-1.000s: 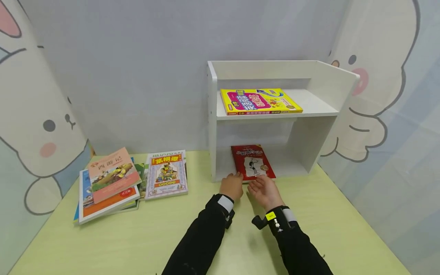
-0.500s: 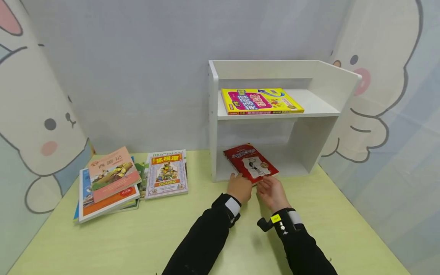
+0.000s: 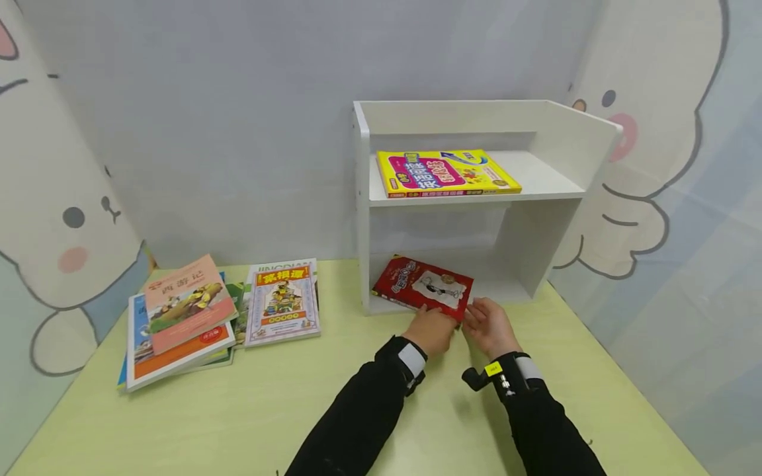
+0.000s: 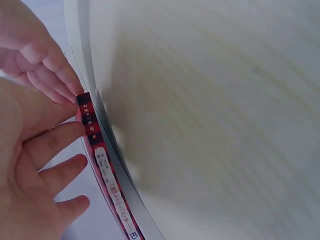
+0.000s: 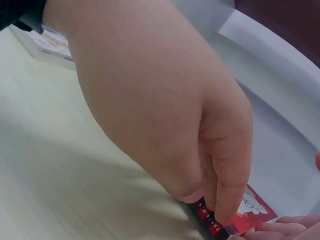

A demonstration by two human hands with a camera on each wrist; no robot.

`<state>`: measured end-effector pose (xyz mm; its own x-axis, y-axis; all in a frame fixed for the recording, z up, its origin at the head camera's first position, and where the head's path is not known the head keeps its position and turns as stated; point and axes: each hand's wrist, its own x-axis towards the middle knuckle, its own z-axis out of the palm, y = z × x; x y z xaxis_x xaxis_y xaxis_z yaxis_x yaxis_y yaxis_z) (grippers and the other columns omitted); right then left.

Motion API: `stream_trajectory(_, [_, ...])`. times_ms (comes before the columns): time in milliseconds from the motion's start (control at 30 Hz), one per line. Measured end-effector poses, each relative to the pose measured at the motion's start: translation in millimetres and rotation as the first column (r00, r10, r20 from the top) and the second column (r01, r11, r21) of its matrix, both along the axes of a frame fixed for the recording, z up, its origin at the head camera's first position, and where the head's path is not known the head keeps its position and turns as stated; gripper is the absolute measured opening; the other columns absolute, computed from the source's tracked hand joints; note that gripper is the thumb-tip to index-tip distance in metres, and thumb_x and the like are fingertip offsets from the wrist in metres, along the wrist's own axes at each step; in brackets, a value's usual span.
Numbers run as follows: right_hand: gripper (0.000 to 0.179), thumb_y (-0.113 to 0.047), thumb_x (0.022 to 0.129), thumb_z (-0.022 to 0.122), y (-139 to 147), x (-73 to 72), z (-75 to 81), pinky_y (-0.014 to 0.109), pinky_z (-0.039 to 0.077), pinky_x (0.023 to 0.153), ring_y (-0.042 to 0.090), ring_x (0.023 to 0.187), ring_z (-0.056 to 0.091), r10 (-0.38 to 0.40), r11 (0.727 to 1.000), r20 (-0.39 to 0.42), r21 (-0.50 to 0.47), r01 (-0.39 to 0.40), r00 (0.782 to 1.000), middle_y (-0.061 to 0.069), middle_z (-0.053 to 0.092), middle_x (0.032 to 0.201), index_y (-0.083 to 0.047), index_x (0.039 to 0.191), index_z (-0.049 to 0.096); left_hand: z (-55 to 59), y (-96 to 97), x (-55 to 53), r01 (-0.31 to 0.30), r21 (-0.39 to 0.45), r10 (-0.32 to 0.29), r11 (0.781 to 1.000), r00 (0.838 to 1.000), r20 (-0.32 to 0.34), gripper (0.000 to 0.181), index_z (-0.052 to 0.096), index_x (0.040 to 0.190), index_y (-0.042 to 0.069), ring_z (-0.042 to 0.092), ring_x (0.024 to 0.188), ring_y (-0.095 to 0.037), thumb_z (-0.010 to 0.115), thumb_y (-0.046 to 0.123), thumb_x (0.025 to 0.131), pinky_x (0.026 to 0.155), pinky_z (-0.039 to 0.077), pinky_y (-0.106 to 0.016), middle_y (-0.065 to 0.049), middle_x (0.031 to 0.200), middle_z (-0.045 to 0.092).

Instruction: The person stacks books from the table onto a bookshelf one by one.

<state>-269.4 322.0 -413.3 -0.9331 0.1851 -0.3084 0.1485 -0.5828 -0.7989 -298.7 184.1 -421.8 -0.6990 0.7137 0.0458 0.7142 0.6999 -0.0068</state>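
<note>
A red book (image 3: 405, 281) with a white picture panel lies flat and slanted on the lower level of the white shelf (image 3: 362, 218), one corner at the front edge. My left hand (image 3: 431, 329) pinches the book by its spine near that corner; in the right wrist view this hand (image 5: 160, 100) has its thumb and fingers around the spine. My right hand (image 3: 489, 328), palm turned inward, has relaxed fingers at the book's right short edge. In the left wrist view the spine (image 4: 107, 170) shows, with fingertips of both hands close to its near end.
A yellow book (image 3: 446, 173) lies on the upper shelf level. At the left of the table (image 3: 250, 416) are a pile of books with a pink-orange one (image 3: 187, 301) on top, and a lilac-bordered book (image 3: 282, 303) beside it. A grey partition stands behind.
The red book has turned counterclockwise on the lower shelf, from nearly straight to slanted, its front corner swinging right. Both hands have moved right along with it.
</note>
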Motion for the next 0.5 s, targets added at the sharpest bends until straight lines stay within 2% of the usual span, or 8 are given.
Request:
stream_trajectory(67, [0.039,-0.018,0.102,0.033,3.7,-4.4,0.5,0.036,0.015,0.118,0.028,0.145,0.016,0.009,1.0,-0.005,0.023,-0.009,1.0,0.015,0.007,0.16,-0.004,0.137,0.028,-0.1,3.6,-2.1,0.011,-0.006,-0.01,1.0,0.999,0.036,0.033,0.064,0.13,0.025,0.051,0.126,-0.017,0.059,0.022,0.097,0.109,0.034,-0.047,0.008,0.129,0.062])
stream_trajectory(167, [0.056,-0.018,0.102,0.03,9.0,-10.6,1.6,0.035,0.009,0.119,0.026,0.147,0.009,0.012,0.998,-0.033,0.063,-0.01,0.999,0.015,0.0,0.161,-0.001,0.152,0.01,-3.4,10.9,-9.5,0.051,0.027,-0.054,0.998,0.992,0.116,0.042,0.055,0.139,0.02,0.043,0.135,-0.019,0.056,0.016,0.097,0.113,0.03,-0.042,0.002,0.142,0.052])
stream_trajectory(267, [0.064,-0.02,0.103,0.029,10.3,-12.0,2.7,0.036,0.002,0.119,0.025,0.148,0.003,-0.014,0.996,-0.053,0.089,0.019,0.998,0.014,-0.005,0.162,-0.001,0.154,-0.004,-8.9,13.7,-17.7,0.055,0.154,-0.093,0.987,0.964,0.25,0.048,0.047,0.145,0.015,0.032,0.142,-0.022,0.052,0.008,0.097,0.115,0.025,-0.033,-0.004,0.151,0.042])
stream_trajectory(333, [0.066,-0.021,0.103,0.031,6.7,-7.5,2.6,0.037,0.002,0.119,0.025,0.147,0.006,-0.047,0.995,-0.025,0.088,0.049,0.999,0.014,-0.006,0.161,-0.003,0.155,-0.006,-12.9,9.5,-21.0,0.034,0.259,-0.119,0.965,0.94,0.319,0.049,0.044,0.147,0.013,0.026,0.144,-0.022,0.049,0.006,0.098,0.116,0.022,-0.03,-0.005,0.154,0.036])
stream_trajectory(367, [0.066,-0.021,0.103,0.031,3.6,-3.8,2.3,0.036,0.002,0.119,0.025,0.145,0.011,-0.056,0.995,-0.011,0.088,0.057,0.998,0.015,-0.009,0.161,-0.003,0.154,-0.007,-14.4,4.9,-21.3,0.016,0.312,-0.127,0.95,0.933,0.338,0.048,0.044,0.147,0.013,0.026,0.144,-0.022,0.048,0.006,0.099,0.116,0.023,-0.031,-0.005,0.155,0.035])
stream_trajectory(400, [0.067,-0.02,0.104,0.03,0.4,1.0,1.9,0.036,0.001,0.119,0.025,0.145,0.008,-0.055,0.996,0.002,0.077,0.055,0.998,0.016,-0.013,0.16,-0.004,0.153,-0.011,-14.1,-1.8,-20.2,-0.004,0.366,-0.137,0.931,0.924,0.358,0.047,0.044,0.146,0.012,0.025,0.145,-0.023,0.047,0.006,0.1,0.116,0.024,-0.032,-0.005,0.155,0.034])
stream_trajectory(433, [0.068,-0.02,0.104,0.03,-2.9,6.1,1.8,0.036,0.001,0.118,0.025,0.145,0.007,-0.056,0.998,0.02,0.042,0.056,0.998,0.015,-0.015,0.159,-0.004,0.153,-0.014,-13.1,-9.9,-18.4,-0.012,0.406,-0.147,0.914,0.921,0.36,0.046,0.045,0.146,0.011,0.026,0.144,-0.023,0.046,0.006,0.1,0.115,0.025,-0.033,-0.005,0.155,0.034])
stream_trajectory(500, [0.07,-0.021,0.104,0.029,-8.1,14.8,2.1,0.036,0.003,0.118,0.025,0.145,0.004,-0.04,0.998,0.034,-0.047,0.042,0.999,0.015,-0.019,0.158,-0.004,0.151,-0.021,-8.9,-29.6,-12.8,-0.023,0.466,-0.154,0.885,0.928,0.339,0.044,0.047,0.144,0.01,0.031,0.142,-0.023,0.045,0.007,0.1,0.114,0.028,-0.035,-0.006,0.154,0.037])
